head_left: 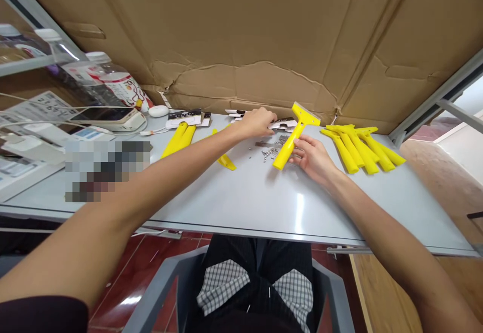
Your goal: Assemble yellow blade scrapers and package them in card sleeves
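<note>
My right hand [315, 159] is closed around the handle of a yellow scraper [289, 152], held tilted above the table with its wide head up and away from me. My left hand [258, 121] reaches to the back of the table, fingers bent down beside a small black-and-white box [283, 124]; what its fingertips grip is hidden. Below the scraper lie many small screws [268, 154] and a thin metal strip [266, 145]. A yellow scraper head piece [226, 161] lies under my left forearm, partly covered.
Several yellow scraper handles [358, 147] are piled at the right; more yellow handles [179, 139] lie left. A phone [103, 115], cables, a white mouse-like object [158, 111] and bottles [116, 79] crowd the left side. A cardboard wall [245, 31] closes off the back.
</note>
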A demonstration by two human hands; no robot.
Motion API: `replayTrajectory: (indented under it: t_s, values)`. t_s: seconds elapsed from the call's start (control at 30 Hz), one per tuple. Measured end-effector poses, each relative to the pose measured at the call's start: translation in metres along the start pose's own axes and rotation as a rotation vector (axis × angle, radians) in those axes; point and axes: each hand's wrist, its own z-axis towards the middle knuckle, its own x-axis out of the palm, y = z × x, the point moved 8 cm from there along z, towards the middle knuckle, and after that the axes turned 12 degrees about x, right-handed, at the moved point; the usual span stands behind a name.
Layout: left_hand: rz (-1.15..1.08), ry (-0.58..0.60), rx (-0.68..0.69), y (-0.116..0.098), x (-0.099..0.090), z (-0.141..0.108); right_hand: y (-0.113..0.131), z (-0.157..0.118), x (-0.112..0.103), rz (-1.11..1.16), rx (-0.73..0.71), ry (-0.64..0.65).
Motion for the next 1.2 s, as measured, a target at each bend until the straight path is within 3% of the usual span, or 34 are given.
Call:
replayTrajectory:
  t_s: [0.1,0.17,0.27,0.37,0.43,0.6,0.77,0.9,1.0,1.2]
  values:
    - [0.059,-0.052,-0.031,-0.002,0.003,0.003,0.003,0.001,-0.002,-0.004,-0.017,0.002]
    - [0.076,-0.117,-0.038,-0.003,-0.005,-0.001,0.004,0.001,-0.002,-0.010,-0.026,0.005]
    - [0.012,-0.365,-0.004,-0.008,-0.033,-0.017,0.004,0.001,-0.002,-0.012,-0.033,0.005]
    - [-0.266,-0.634,0.025,-0.010,-0.055,-0.047,0.004,0.001,0.000,-0.022,-0.028,0.018]
    - [-0.553,-0.676,-0.037,-0.006,-0.049,-0.067,0.002,0.000,0.001,-0.031,-0.025,0.029]
    - [-0.979,-0.683,-0.091,-0.007,-0.021,-0.104,-0.006,-0.002,0.005,-0.071,-0.008,0.022]
    - [-1.097,-0.718,-0.224,0.012,-0.008,-0.117,-0.006,-0.007,0.008,-0.122,-0.010,0.029]
    - [-1.153,-0.614,-0.290,0.017,-0.001,-0.119,-0.001,-0.008,0.004,-0.195,-0.040,-0.006]
    - [-1.185,-0.565,-0.225,0.013,-0.002,-0.119,0.000,-0.007,0.001,-0.236,-0.026,-0.032]
    - [-1.286,-0.333,-0.199,0.003,0.010,-0.115,-0.005,-0.006,0.000,-0.257,0.020,-0.038]
